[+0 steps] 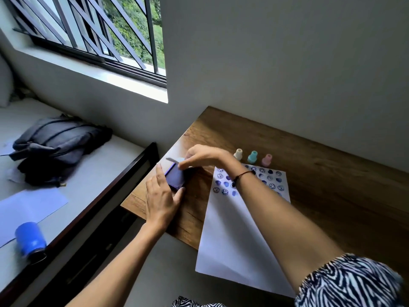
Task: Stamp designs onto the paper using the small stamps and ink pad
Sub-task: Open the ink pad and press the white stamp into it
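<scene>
I saw a flat, dark blue ink pad (176, 177) near the left corner of the grained wooden table (321, 173). My left hand (162, 197) lay spread against its near edge, fingers wide and steadying it. My right hand (202, 156) reached across and pinched something thin above the pad, perhaps its lid; I could not tell what. Three small rounded stamps stood in a row behind the paper: a cream stamp (238, 154), a teal stamp (252, 157) and a pink stamp (266, 159). The smooth white paper (234, 235) overhung the table's front edge, its far end covered in blue smiley and heart prints, partly hidden by my right wrist. A grey bag (57, 145) and a blue bottle (29, 239) lay on the ledge to the left.
</scene>
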`<action>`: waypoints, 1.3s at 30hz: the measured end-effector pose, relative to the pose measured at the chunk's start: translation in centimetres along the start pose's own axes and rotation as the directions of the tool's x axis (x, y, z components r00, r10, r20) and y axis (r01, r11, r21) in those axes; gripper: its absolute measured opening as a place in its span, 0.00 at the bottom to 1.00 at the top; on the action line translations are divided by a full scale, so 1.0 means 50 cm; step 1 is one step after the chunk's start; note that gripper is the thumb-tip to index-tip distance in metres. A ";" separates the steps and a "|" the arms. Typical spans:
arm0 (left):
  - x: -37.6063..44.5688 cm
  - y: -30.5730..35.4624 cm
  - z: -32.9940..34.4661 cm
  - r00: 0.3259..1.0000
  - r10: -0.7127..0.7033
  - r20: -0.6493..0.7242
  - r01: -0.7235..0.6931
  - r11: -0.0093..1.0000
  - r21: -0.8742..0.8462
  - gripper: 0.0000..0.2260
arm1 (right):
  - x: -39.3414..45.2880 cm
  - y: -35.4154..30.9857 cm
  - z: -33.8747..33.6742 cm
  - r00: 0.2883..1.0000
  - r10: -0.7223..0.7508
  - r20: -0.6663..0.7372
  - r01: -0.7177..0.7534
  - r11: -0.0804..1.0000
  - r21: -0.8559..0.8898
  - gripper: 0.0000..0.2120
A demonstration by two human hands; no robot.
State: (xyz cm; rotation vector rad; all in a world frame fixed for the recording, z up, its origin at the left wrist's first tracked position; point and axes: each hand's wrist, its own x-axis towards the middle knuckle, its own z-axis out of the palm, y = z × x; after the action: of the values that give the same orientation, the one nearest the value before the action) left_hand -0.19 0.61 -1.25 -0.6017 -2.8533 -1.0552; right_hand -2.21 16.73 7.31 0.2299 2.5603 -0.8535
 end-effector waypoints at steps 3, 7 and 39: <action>0.000 0.002 0.000 1.000 -0.001 -0.002 0.001 1.000 0.021 0.41 | -0.006 0.022 -0.042 0.996 0.046 0.082 -0.070 0.948 0.311 0.09; 0.000 0.001 0.000 1.000 -0.009 0.007 0.008 0.999 0.036 0.41 | 0.000 0.050 -0.086 0.996 0.072 0.045 -0.085 0.896 0.436 0.10; -0.005 0.083 -0.049 0.995 -0.089 0.033 0.093 0.833 -0.545 0.13 | -0.076 0.065 0.030 0.924 -0.021 -0.382 0.285 0.702 0.653 0.09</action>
State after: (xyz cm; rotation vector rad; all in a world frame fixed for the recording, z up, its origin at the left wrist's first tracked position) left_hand 1.33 1.87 3.14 -0.4842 -2.5829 -1.9143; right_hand 2.61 18.34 6.21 0.4214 2.4412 -2.0114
